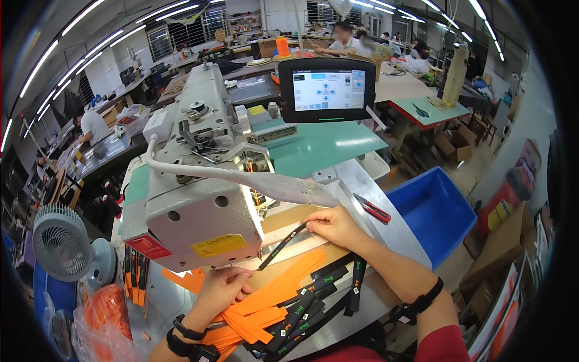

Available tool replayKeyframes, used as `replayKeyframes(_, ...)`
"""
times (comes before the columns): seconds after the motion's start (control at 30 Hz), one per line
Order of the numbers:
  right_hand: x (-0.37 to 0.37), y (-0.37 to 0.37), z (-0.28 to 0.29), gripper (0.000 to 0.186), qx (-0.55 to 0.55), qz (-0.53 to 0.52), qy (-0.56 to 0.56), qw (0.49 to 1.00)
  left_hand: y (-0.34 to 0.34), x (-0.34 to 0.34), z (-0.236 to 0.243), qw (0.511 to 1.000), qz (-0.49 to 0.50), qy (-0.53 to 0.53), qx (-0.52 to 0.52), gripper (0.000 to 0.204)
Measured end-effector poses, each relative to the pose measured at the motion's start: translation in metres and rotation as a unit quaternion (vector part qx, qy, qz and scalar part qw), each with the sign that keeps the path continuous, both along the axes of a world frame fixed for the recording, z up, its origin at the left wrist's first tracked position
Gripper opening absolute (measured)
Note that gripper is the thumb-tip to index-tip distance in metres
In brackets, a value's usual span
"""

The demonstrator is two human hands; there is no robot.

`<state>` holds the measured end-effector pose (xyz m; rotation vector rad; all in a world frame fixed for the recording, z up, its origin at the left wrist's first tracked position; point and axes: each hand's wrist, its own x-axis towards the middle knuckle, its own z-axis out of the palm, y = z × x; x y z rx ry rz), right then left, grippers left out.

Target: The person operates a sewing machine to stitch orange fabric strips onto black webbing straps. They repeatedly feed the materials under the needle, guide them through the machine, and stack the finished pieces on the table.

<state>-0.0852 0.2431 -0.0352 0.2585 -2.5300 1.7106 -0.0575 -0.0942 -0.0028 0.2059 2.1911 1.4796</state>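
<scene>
My right hand (335, 227) pinches the upper end of a narrow black strap (281, 247) with small coloured print. This strap slants down to the left over the sewing machine's work plate, and its lower end comes close to my left fingertips. My left hand (224, 288) is curled closed beside the machine head; whatever it may hold is hidden. Under and around it lie loose orange strips (283, 282) in a fanned heap. Several black printed straps (298, 314) are mixed in, nearer to me. The big grey sewing machine head (202, 220) stands just beyond my left hand, its lamp lit.
A red-handled cutter (375, 210) lies on the metal plate beyond my right wrist. A blue bin (431, 211) stands to the right. A control screen (327, 90) rises behind the machine. At left are a fan (62, 242) and a bag of orange material (104, 320). People work farther off.
</scene>
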Motion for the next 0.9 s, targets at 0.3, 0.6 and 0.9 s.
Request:
replayKeyframes(0.3,0.006,-0.002,0.017,0.018,0.002,-0.045,-0.017,0.999,0.0,0.0,-0.001,1.0,0.009,-0.008,0.003,0.025)
replayKeyframes(0.6,0.005,0.007,0.012,0.016,0.098,-0.059,-0.009,0.993,0.001,0.0,0.0,0.999,0.017,-0.023,0.015,0.025)
replayKeyframes(0.9,0.001,0.008,-0.003,0.022,0.013,-0.076,-0.005,0.997,-0.001,-0.001,-0.003,1.0,0.006,-0.012,0.021,0.025)
